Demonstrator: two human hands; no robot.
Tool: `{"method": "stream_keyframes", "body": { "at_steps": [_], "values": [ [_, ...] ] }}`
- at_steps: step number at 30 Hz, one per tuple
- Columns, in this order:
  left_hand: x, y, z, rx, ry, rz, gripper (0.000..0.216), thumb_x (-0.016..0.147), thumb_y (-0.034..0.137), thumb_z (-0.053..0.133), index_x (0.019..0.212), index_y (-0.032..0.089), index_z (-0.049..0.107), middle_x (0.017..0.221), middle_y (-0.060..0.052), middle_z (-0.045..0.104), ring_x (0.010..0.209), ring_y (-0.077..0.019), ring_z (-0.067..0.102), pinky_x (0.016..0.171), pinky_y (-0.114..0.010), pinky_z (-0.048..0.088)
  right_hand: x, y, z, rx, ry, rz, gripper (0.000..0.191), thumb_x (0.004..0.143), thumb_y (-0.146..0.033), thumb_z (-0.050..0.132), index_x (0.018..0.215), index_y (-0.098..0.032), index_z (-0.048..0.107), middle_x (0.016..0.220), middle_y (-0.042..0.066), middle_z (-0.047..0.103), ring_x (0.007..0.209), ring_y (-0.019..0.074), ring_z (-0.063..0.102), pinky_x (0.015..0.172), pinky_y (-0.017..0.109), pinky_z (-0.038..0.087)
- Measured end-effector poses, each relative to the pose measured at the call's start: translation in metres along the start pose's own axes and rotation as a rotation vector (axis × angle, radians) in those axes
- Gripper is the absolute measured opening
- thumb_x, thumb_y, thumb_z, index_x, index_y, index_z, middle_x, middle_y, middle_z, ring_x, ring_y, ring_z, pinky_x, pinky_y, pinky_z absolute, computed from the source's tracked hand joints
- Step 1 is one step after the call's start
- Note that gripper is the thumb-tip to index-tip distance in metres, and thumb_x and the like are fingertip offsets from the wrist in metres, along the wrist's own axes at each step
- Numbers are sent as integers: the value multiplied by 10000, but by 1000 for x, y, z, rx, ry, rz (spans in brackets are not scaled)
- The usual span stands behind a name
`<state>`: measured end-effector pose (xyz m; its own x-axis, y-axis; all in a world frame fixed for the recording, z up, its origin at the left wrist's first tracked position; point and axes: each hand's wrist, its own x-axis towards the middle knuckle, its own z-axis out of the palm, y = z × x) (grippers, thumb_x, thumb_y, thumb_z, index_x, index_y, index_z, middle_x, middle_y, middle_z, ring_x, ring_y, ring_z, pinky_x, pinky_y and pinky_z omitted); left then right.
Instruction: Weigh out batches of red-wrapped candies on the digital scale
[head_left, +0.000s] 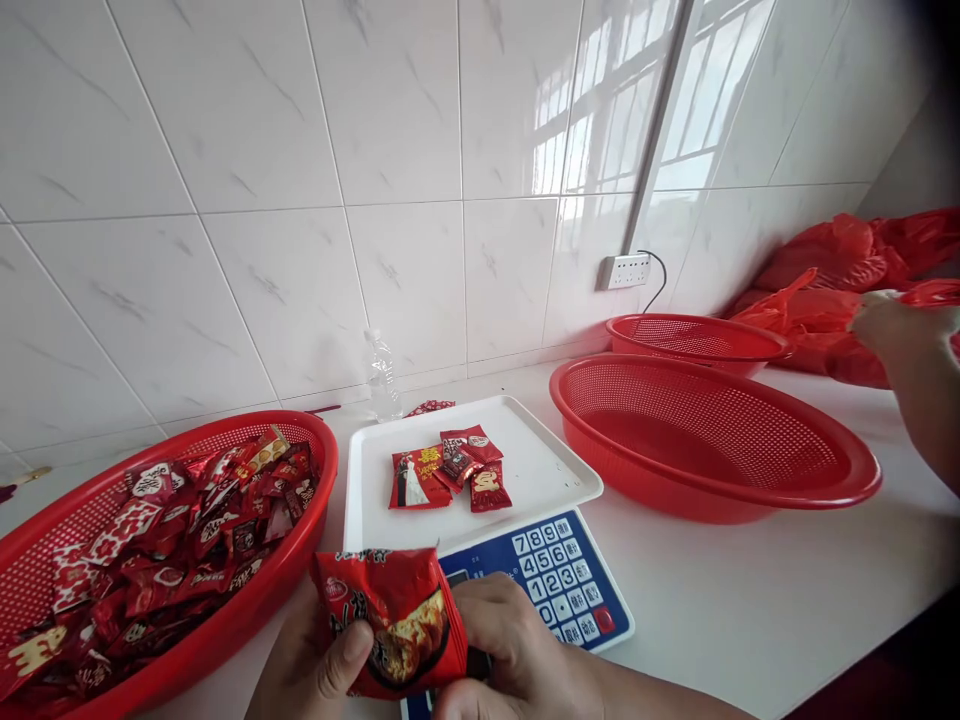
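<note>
Low in the view, I hold a red snack packet point(394, 610) with a picture of food on its front. My left hand point(304, 655) is closed around its left side, thumb on the front. My right hand point(517, 645) is closed at its right edge, with the fingertips partly hidden. Just beyond and below my hands is a digital scale point(600, 590) with a blue keypad, its display mostly covered. On its white tray point(525, 430) lie several small red packets point(487, 485), one showing a figure in a white dress point(412, 483).
A red basket point(326, 470) full of small red packets stands at left. Two red baskets point(712, 490) point(697, 330) are at right. A clear bottle point(381, 375) stands by the wall near a power strip point(624, 271). Another person's hand point(900, 325) touches red bags point(817, 320).
</note>
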<state>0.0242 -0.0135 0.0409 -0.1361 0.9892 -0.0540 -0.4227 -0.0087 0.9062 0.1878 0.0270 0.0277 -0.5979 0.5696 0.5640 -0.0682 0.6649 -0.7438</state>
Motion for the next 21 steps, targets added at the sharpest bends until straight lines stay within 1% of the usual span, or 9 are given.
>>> {"method": "stream_keyframes", "body": {
  "at_steps": [2, 5, 7, 9, 12, 15, 17, 19, 21],
  "values": [
    [2, 3, -3, -27, -35, -12, 444, 608, 435, 807, 984, 219, 711, 891, -64, 746, 977, -340, 656, 854, -426, 527, -1, 0, 2, -72, 67, -51, 526, 881, -670, 371, 623, -215, 422, 551, -17, 431, 510, 108, 394, 490, 242, 329],
    [8, 7, -11, -27, -89, -26, 422, 633, 440, 793, 974, 204, 719, 879, -73, 744, 944, -324, 668, 824, -420, 546, -3, -4, 3, -160, 141, -76, 450, 947, -520, 380, 649, -200, 485, 556, 2, 521, 505, 102, 455, 497, 227, 361],
    [11, 10, -15, -35, -64, -3, 417, 639, 426, 795, 982, 201, 718, 865, -69, 741, 910, -307, 677, 785, -400, 565, -2, -11, -2, -233, 178, -65, 383, 963, -434, 406, 717, -182, 557, 607, 20, 595, 538, 102, 521, 519, 214, 400],
    [11, 12, -15, -47, -24, 24, 428, 623, 394, 814, 993, 205, 713, 843, -57, 739, 859, -284, 687, 729, -367, 581, 2, -19, -12, -313, 193, -53, 303, 961, -373, 442, 804, -173, 606, 673, 29, 641, 593, 106, 572, 561, 213, 440],
    [7, 15, -9, -66, 15, 40, 426, 618, 363, 821, 997, 206, 706, 838, -41, 733, 785, -244, 689, 643, -309, 585, 12, -25, -37, -433, 188, 15, 192, 936, -311, 495, 917, -177, 631, 808, 42, 676, 722, 128, 620, 658, 248, 490],
    [3, 17, -2, -82, 28, 44, 383, 623, 340, 815, 969, 214, 707, 834, -22, 727, 724, -205, 679, 551, -247, 566, 23, -17, -68, -631, 129, 179, 171, 902, -287, 548, 1023, -208, 639, 1010, 57, 682, 943, 180, 621, 816, 329, 500],
    [3, 18, -1, -80, 18, 48, 371, 629, 326, 809, 966, 212, 705, 824, -18, 723, 733, -204, 679, 540, -236, 563, 28, -4, -87, -774, 16, 290, 261, 897, -299, 563, 1140, -224, 621, 1174, 78, 643, 1131, 230, 548, 945, 412, 446],
    [4, 19, 0, -75, 13, 60, 381, 649, 320, 792, 999, 204, 696, 831, -24, 724, 775, -220, 684, 571, -253, 576, 31, 10, -101, -803, -66, 336, 378, 879, -333, 591, 1244, -236, 578, 1315, 92, 562, 1251, 272, 456, 1018, 472, 384],
    [5, 18, -1, -74, 13, 72, 400, 662, 311, 780, 1034, 199, 684, 840, -29, 725, 785, -225, 685, 589, -268, 586, 33, 20, -109, -786, -133, 356, 435, 862, -383, 609, 1277, -262, 561, 1352, 81, 535, 1272, 288, 439, 1015, 483, 389]
  ]
}}
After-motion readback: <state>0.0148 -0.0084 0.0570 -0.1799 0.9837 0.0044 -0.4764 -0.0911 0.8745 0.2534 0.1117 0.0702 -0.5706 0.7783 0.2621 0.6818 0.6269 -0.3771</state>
